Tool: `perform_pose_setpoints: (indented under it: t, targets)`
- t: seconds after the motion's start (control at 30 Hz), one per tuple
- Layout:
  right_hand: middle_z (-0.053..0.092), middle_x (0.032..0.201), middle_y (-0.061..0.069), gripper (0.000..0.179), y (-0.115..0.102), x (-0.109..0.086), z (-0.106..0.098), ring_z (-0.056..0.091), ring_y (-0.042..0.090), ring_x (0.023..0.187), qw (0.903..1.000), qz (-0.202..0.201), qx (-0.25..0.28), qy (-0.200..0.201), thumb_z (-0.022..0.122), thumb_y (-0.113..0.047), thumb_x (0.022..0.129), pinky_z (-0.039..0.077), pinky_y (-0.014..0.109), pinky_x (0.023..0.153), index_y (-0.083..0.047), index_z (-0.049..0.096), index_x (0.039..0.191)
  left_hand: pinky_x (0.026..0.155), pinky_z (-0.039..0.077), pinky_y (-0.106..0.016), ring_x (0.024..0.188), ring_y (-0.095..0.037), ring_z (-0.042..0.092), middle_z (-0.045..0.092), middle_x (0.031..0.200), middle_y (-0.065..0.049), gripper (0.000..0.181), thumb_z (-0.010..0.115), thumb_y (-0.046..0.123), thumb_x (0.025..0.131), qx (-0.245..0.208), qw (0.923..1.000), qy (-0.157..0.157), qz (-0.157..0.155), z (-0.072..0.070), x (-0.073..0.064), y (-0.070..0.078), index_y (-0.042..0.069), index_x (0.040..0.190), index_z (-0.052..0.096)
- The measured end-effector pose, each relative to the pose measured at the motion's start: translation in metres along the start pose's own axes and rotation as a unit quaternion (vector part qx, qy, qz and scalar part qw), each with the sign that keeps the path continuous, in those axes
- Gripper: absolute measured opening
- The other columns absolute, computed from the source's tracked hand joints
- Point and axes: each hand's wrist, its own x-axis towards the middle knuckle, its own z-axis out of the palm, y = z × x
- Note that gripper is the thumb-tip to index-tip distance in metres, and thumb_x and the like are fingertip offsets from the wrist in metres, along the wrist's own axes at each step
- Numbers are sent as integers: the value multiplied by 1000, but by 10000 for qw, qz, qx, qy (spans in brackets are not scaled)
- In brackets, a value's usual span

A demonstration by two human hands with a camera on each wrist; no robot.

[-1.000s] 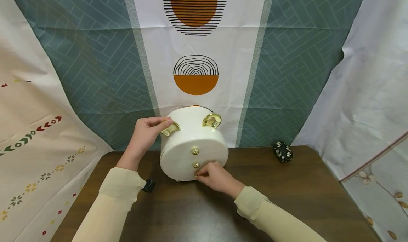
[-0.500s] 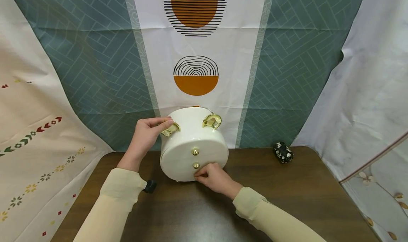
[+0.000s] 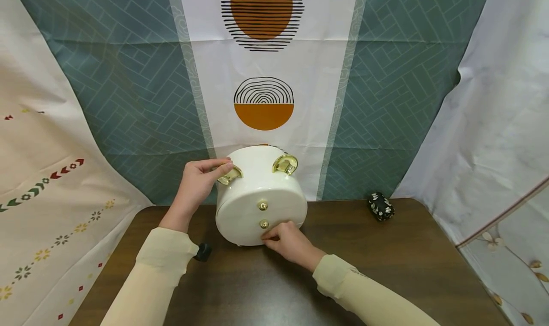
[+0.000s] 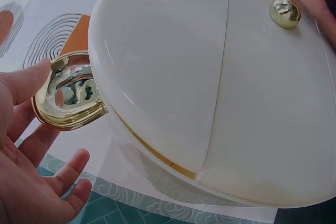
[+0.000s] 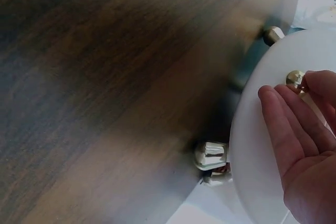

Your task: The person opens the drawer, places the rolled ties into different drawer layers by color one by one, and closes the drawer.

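Note:
A glossy white round drawer box stands upright on the table in the head view, with two gold ear-shaped pieces on top. Seams cross its front, which carries gold knobs. My left hand holds the left gold ear between thumb and fingers, its other fingers spread loosely below. Low on the front, my right hand pinches the bottom gold knob between thumb and fingers. In the head view those fingertips hide this knob. Gold feet show under the box in the right wrist view.
The dark brown wooden table ends just behind the box at a hanging patterned cloth. A small black item with a pale floral pattern lies at the back right. Light cloths hang on both sides.

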Motion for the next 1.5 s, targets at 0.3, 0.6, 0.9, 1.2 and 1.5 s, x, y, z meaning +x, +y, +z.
perform_pose_setpoints:
  t: [0.3, 0.6, 0.9, 1.2, 1.5]
  targets:
    - [72, 90, -13, 11, 3, -2, -2, 63, -2, 88, 10000, -10, 59, -63, 69, -22, 85, 51, 16, 77, -21, 77, 92, 104, 41, -43, 123, -20, 53, 65, 122, -6, 41, 72, 42, 80, 138, 9998, -64, 85, 1, 0, 2, 12, 108, 72]
    - [74, 93, -4, 13, 1, 0, -2, 65, 1, 85, 9949, 275, 871, -426, 71, -16, 84, 51, 15, 71, -14, 77, 95, 103, 42, -43, 121, -15, 53, 66, 119, -1, 39, 73, 45, 78, 215, 9998, 15, -18, -1, 0, 3, 16, 104, 74]
    - [73, 94, -10, 13, 4, 1, 2, 63, -1, 93, 9960, 312, 751, -363, 70, -21, 85, 51, 16, 78, -20, 77, 96, 103, 42, -44, 120, -18, 55, 66, 119, -4, 40, 72, 44, 79, 332, 9994, 24, 43, 0, 1, 4, 14, 104, 74]
    - [73, 91, -12, 12, 3, -1, -5, 63, -2, 93, 9986, 138, 410, -299, 70, -23, 85, 51, 18, 80, -22, 77, 95, 102, 43, -44, 119, -21, 56, 67, 118, -8, 37, 72, 39, 81, 462, 9989, 69, 94, 3, -2, 15, 10, 102, 74]
    - [71, 97, -14, 15, 9, -7, 0, 62, 0, 97, 9968, 216, 705, -303, 69, -24, 86, 50, 20, 83, -23, 76, 99, 102, 43, -44, 119, -20, 55, 67, 117, -5, 40, 73, 45, 78, 518, 9986, 128, -35, 3, 2, 7, 12, 101, 74]
